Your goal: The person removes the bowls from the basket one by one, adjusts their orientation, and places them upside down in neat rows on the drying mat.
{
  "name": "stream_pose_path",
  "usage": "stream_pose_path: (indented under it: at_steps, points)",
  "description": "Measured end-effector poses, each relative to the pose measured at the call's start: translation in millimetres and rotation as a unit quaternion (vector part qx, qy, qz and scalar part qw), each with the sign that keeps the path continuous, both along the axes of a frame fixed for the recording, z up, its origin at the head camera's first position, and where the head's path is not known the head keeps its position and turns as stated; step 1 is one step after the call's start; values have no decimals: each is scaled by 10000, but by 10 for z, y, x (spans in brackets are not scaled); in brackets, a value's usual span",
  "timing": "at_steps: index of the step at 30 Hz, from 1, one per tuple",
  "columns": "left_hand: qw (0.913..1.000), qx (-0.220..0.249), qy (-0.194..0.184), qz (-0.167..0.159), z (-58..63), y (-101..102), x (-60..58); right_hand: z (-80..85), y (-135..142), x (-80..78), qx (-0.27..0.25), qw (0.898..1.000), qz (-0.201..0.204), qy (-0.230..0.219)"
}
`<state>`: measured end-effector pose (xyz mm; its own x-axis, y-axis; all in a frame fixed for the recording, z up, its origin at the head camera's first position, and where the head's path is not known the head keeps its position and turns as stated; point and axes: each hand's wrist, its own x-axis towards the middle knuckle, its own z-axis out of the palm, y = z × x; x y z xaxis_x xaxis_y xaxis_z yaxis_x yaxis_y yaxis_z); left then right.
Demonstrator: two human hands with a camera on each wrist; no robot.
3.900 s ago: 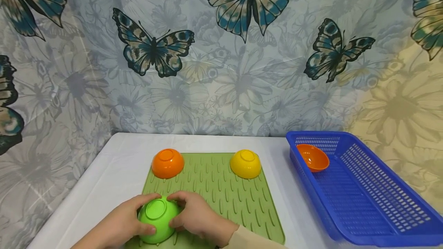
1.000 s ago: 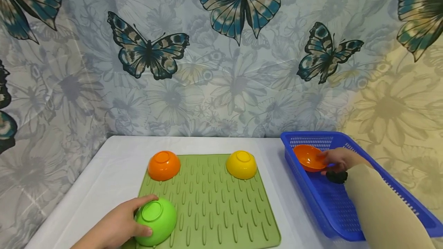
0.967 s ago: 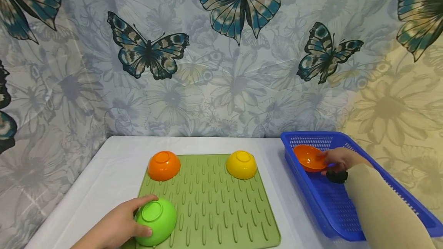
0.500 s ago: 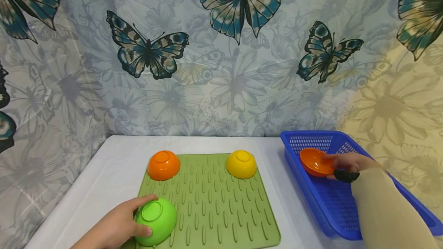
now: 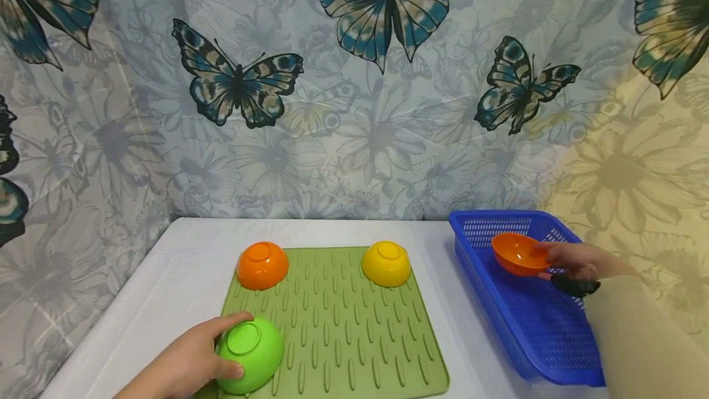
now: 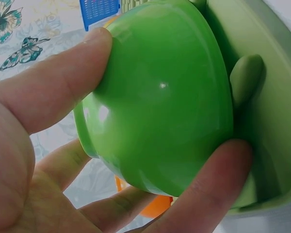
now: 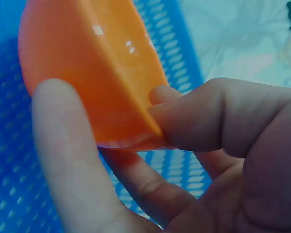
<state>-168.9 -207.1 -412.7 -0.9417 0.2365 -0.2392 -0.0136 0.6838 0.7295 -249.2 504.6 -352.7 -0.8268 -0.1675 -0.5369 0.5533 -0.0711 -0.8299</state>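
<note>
In the head view a green bowl [image 5: 255, 356] lies upside down on the front left corner of a light green ridged mat [image 5: 343, 325]. My left hand [image 5: 194, 350] holds it from the left, thumb and fingers spread round its sides; the left wrist view shows the bowl [image 6: 160, 102] close up, its rim against the mat. Over at the right, my right hand [image 5: 578, 260] pinches the rim of an orange bowl [image 5: 517, 254], mouth up, inside the blue basket [image 5: 554, 337]. Thumb and fingers straddle its wall in the right wrist view, where the bowl [image 7: 82, 73] tilts.
Another orange bowl [image 5: 263, 266] sits upside down at the mat's back left corner, and a yellow bowl [image 5: 386, 265] at its back right. White cloth [image 5: 138, 300] covers the table; a butterfly-print curtain [image 5: 332, 171] hangs behind.
My right hand went from the green bowl to the basket and took hold of the orange bowl there, then shifted it rightward. The left hand has stayed on the green bowl.
</note>
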Motion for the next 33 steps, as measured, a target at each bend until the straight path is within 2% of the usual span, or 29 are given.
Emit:
stream_pose_path:
  at_steps: [4, 9, 15, 18, 21, 24, 26, 28, 29, 31, 32, 33]
  points:
    - [10000, -46, 46, -6, -2, -3, 1, 78, -33, 55, -297, 9987, 101, 413]
    - [10000, -32, 29, -5, 12, -1, -2, 159, -123, 121, -609, 9937, 452, 825]
    - [9999, -80, 78, -61, 16, 7, 16, 258, -317, 237, -512, 9933, 437, 937]
    - [9989, -354, 190, -230, 41, 34, 21, 319, -455, 323, -441, 9928, 362, 1056]
    - [9921, -991, 570, -520, 112, 116, 39, 382, -655, 415, -424, 9917, 203, 1198]
    - [9744, -1727, 1250, -716, 226, 282, 90, 443, -926, 497, -211, 9901, 94, 1382]
    - [9696, -1761, 1552, -688, 320, 440, 135, 470, -1127, 545, 22, 9880, 117, 1541]
    - [9772, -1281, 1594, -571, 409, 612, 163, 482, -1334, 594, 267, 9847, 214, 1707]
    - [9831, -852, 1541, -507, 449, 703, 170, 483, -1435, 621, 344, 9830, 284, 1781]
    - [9923, 178, 1176, -353, 520, 874, 182, 471, -1636, 681, 372, 9802, 405, 1901]
    - [9925, 711, 947, -314, 548, 952, 183, 463, -1735, 712, 371, 9792, 465, 1939]
    - [9884, 1320, 670, -330, 571, 1027, 181, 454, -1832, 743, 345, 9785, 521, 1964]
